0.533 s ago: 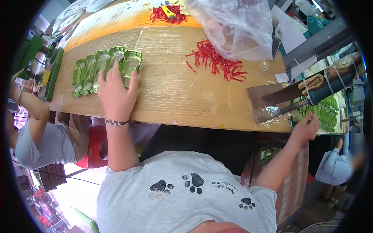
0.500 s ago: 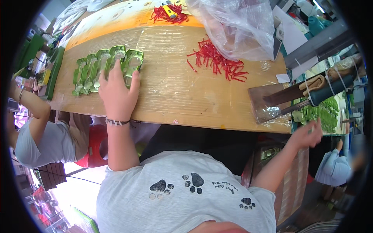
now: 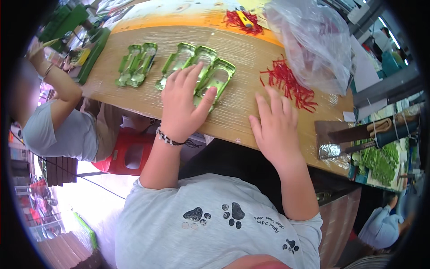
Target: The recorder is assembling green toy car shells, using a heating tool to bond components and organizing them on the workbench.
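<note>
Far to the left of the three-shell row (image 3: 204,57), a co-worker's bent arm (image 3: 62,87) shows beside a green bench machine (image 3: 67,24). Nearer on that side, with a gap of bare wrapped benchtop (image 3: 242,67) between, lies a pair of green moulded plastic shells (image 3: 138,74), side by side and aligned with each other.

The row itself holds three similar long, hollow frames, close together and slanting. The left hand (image 3: 183,94) reaches over its near end, fingers spread and laid on the shells, thumb apart at the rightmost shell's near side; how hard they press I cannot tell. These shells look thin-walled, so I judge each light and stiff, and likely to slide readily on the glossy film. The open middles and narrow rims may flex or crack if squeezed inward; the long side rails seem the best hold, thumb on one and fingers on the other.

Right of the row, past bare benchtop, the right hand (image 3: 277,125) rests at the near edge or hovers just above it; its fingers are loosely apart, with nothing seen between them. Beyond that hand, still right of the row, are a heap of red strips (image 3: 289,85) and a crumpled clear plastic bag (image 3: 313,45). Farthest right of the row are tools with bound handles (image 3: 385,134).
</note>
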Action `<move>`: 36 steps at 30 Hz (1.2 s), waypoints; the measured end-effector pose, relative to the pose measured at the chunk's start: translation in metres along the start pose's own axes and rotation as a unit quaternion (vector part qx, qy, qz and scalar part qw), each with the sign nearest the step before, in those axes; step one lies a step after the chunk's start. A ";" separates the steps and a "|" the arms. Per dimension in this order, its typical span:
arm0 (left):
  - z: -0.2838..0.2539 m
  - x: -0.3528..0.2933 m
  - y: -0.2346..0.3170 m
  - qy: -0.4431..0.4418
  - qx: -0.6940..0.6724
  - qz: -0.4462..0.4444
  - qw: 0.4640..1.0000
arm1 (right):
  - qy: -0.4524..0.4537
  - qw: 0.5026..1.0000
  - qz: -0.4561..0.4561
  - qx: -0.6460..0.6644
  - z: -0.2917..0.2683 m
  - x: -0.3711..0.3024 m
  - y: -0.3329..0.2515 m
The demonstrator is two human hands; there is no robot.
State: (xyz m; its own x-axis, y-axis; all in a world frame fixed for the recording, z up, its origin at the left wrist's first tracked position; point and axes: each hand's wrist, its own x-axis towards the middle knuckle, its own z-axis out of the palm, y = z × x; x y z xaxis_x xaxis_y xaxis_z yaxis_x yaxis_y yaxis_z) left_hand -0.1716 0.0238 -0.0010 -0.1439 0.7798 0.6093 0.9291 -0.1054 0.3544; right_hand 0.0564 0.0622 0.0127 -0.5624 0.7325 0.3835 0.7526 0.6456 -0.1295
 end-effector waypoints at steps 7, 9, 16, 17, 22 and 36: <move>-0.050 0.022 -0.141 0.139 0.262 -0.075 0.952 | 0.019 0.999 0.018 -0.032 0.025 0.022 0.002; -0.049 0.010 -0.183 0.073 0.236 -0.118 0.962 | 0.013 1.000 0.015 0.011 0.027 0.018 -0.002; -0.034 0.021 -0.141 -0.031 0.168 -0.130 0.977 | 0.063 0.993 0.010 0.103 0.028 0.017 0.011; -0.030 0.021 -0.137 -0.030 0.167 -0.128 0.977 | 0.080 0.988 0.006 0.129 0.030 0.016 0.015; -0.016 0.019 -0.116 -0.025 0.150 -0.094 0.984 | 0.067 0.979 0.052 0.188 0.025 0.009 0.021; 0.002 0.014 -0.062 -0.080 0.094 -0.066 0.990 | 0.037 0.961 0.198 0.191 0.008 -0.031 0.030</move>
State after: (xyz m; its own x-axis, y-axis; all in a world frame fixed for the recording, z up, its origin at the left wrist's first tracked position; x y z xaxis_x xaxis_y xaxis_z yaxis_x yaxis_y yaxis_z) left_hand -0.2309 0.0432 -0.0160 -0.2258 0.8686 0.4411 0.9553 0.1086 0.2751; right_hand 0.0940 0.0606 -0.0100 -0.2211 0.9288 0.2975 0.7139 0.3620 -0.5995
